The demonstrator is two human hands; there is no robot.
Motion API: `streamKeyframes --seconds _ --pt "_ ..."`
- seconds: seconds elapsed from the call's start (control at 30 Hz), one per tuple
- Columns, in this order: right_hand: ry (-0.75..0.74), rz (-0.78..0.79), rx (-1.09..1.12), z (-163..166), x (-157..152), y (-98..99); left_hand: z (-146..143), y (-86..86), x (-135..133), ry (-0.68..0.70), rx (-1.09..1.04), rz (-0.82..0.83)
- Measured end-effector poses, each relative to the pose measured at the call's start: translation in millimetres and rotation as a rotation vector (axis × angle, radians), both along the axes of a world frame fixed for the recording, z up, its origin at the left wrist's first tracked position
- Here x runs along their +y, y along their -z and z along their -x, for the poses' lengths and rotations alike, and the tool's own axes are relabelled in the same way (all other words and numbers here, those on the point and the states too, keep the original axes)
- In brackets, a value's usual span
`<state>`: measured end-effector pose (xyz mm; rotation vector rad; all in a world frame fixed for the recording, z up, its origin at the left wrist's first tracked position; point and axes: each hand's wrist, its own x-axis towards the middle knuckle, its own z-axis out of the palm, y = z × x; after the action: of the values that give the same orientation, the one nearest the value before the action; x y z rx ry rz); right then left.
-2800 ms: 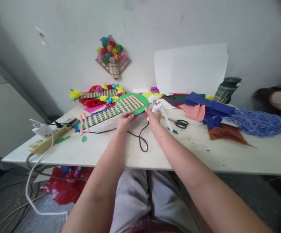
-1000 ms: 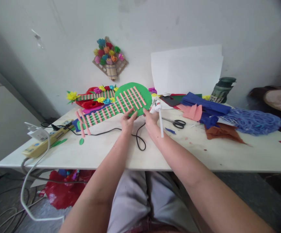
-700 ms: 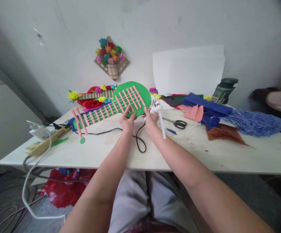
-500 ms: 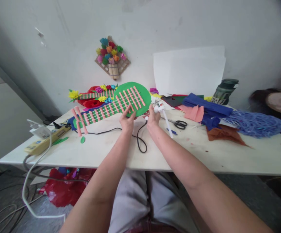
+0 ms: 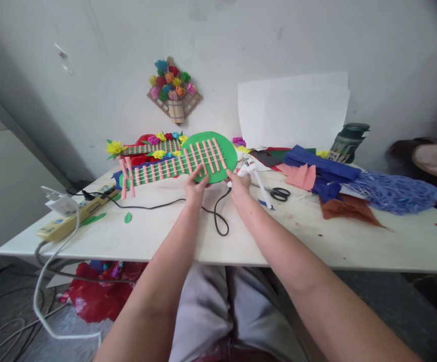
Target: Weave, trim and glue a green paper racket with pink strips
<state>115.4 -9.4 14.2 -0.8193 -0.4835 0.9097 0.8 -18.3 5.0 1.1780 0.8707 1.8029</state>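
Observation:
A handmade green toy lute (image 5: 229, 153) with pink crossbars and pale strings is held up over the table, its neck pointing left with pink pegs at the end. My left hand (image 5: 196, 187) is closed on the lower edge of its body, thumb on the front and fingers behind. At the lower right of the rounded end, my right hand (image 5: 239, 185) pinches the rim; its other fingers are partly hidden. Just beyond the right hand lies a white glue gun (image 5: 254, 173) with a black cord (image 5: 218, 225) looping across the table.
Scissors (image 5: 279, 194), blue crepe paper (image 5: 322, 165), a blue yarn bundle (image 5: 399, 192) and a dark bottle (image 5: 348, 142) lie or stand at right. A power strip (image 5: 71, 216) and green paper leaf (image 5: 128, 217) are at left. Behind is a second flowered lute (image 5: 143, 149).
The lute's neck end has swung up and to the right, so it lies more level. My right fingertips have slid down along the rim of the rounded end.

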Motion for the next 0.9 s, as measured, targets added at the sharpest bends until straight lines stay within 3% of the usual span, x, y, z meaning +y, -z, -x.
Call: streamKeyframes --seconds 0.43,0.63,0.9 --pt "-0.008 -0.06 0.026 -0.3 0.5 -3.8 -5.1 -5.5 -8.5 -0.117 0.006 -0.046" --pt "-0.019 -0.05 0.048 -1.6 0.1 -5.5 -6.2 -5.3 -8.8 -0.238 -0.167 0.093" --pt "0.004 -0.038 0.049 -5.8 0.9 -4.2 -2.0 -6.7 -10.8 -0.462 -0.157 0.229"
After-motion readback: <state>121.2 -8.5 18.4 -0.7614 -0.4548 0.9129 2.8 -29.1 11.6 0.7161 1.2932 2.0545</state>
